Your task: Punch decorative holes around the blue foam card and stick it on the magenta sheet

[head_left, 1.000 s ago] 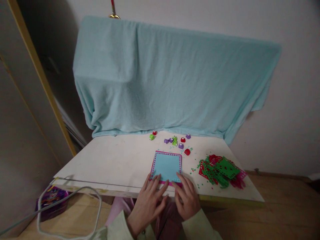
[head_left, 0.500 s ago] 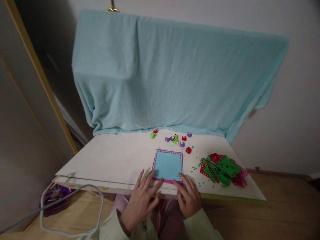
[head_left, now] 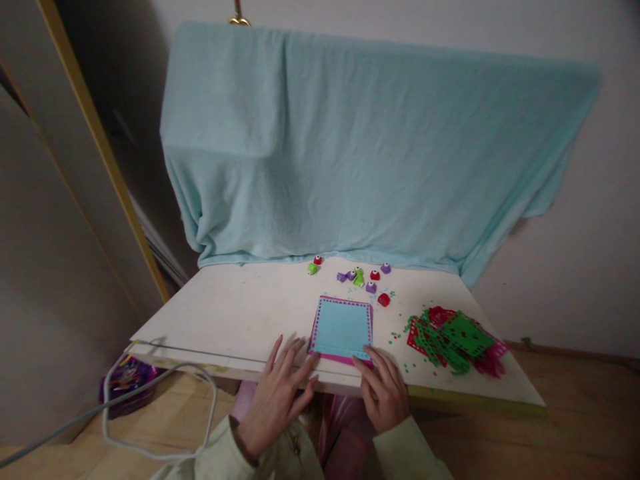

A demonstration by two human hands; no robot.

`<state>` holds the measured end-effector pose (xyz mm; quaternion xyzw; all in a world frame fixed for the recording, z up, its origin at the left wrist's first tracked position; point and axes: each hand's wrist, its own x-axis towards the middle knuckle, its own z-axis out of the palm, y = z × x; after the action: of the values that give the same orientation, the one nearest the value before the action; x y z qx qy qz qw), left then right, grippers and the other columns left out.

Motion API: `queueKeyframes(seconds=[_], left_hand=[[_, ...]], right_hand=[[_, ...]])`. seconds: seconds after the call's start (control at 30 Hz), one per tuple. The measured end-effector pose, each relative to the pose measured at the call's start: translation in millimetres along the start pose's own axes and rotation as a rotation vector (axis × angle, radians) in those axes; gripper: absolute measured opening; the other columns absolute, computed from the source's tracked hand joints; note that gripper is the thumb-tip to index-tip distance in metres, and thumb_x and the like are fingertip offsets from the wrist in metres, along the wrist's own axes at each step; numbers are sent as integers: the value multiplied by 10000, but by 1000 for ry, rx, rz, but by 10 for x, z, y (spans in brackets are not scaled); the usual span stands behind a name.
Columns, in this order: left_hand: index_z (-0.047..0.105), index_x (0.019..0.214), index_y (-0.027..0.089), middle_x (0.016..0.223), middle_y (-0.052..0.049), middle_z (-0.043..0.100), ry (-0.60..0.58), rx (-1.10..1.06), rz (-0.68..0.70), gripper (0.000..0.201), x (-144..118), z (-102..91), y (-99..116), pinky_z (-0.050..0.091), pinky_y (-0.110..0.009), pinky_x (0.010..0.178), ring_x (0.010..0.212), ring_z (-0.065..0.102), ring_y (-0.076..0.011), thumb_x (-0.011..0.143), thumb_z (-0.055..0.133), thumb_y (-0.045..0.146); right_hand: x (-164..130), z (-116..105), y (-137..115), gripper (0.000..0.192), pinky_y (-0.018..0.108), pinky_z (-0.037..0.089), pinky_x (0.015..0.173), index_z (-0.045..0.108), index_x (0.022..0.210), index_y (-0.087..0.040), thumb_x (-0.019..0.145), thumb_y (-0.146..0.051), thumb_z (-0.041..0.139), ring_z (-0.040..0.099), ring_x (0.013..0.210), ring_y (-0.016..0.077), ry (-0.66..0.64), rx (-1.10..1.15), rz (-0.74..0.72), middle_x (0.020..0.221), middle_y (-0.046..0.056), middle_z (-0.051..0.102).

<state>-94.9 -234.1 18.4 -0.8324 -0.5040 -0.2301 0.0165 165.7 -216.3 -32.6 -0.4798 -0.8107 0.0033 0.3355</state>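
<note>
A light blue sheet of paper (head_left: pixel 345 327) with small punched holes along its edges lies on a slightly larger magenta sheet (head_left: pixel 333 358), which shows through the holes and along the border. A narrow strip at the near edge of the blue sheet looks folded or creased. My left hand (head_left: pixel 280 393) has its fingers spread at the near left corner of the sheets, fingertips beside or on the magenta edge. At the near right corner, the fingertips of my right hand (head_left: pixel 384 390) rest on the paper, fingers stretched out. Neither hand grips anything.
Several small craft punches (head_left: pixel 359 277) in green, purple and red stand behind the paper. Perforated green and red paper scraps (head_left: pixel 463 337) are piled right, with loose confetti around. A grey cable (head_left: pixel 210 352) runs along the table's (head_left: pixel 235 313) front edge. A blue cloth (head_left: pixel 370 153) hangs behind.
My left fingers have drawn back slightly from the blue sheet toward the near left corner. My right hand stays at the near right corner. The whole view has shifted a little.
</note>
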Motion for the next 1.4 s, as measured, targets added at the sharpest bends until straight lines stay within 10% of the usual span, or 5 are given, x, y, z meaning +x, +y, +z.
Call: queueKeyframes(seconds=[0.2, 0.4, 0.77, 1.03, 1.4], left_hand=[[588, 1079, 221, 1142, -71, 568, 87, -332, -249, 226, 432, 47, -96, 419, -368, 967, 1098, 524, -205, 929, 456, 327], [643, 865, 213, 854, -22, 612, -268, -427, -67, 268, 836, 305, -293, 413, -296, 784, 843, 554, -185, 829, 598, 475], [650, 822, 220, 903, -31, 564, -342, -393, 16, 169, 803, 292, -334, 380, -295, 799, 903, 513, -195, 835, 613, 383], [629, 875, 236, 942, -34, 532, -320, -344, 80, 159, 773, 309, -334, 375, -314, 810, 917, 490, -202, 863, 568, 382], [599, 850, 210, 922, -41, 523, -342, -334, 128, 237, 825, 253, -343, 372, -315, 804, 885, 490, -191, 919, 472, 398]], right_hand=[[-22, 25, 35, 514, 494, 438, 990, 541, 1294, -307, 828, -106, 456, 474, 1231, 272, 14, -23, -31, 1370, 47, 490], [68, -18, -54, 525, 572, 332, 1067, 532, 1291, -287, 830, -66, 410, 312, 1360, 299, 5, -41, -97, 1436, 29, 426], [278, 84, -127, 427, 467, 402, 1051, 490, 1302, -252, 895, -142, 422, 469, 1248, 228, -54, 182, 53, 1345, 69, 515], [559, 93, -184, 12, 418, 434, 968, 614, 824, -234, 826, -234, 602, 531, 1126, 243, -78, 354, 228, 1180, 68, 594], [562, 136, -172, 64, 404, 407, 967, 585, 754, -230, 792, -193, 621, 516, 1120, 236, -81, 393, 287, 1180, 56, 579]])
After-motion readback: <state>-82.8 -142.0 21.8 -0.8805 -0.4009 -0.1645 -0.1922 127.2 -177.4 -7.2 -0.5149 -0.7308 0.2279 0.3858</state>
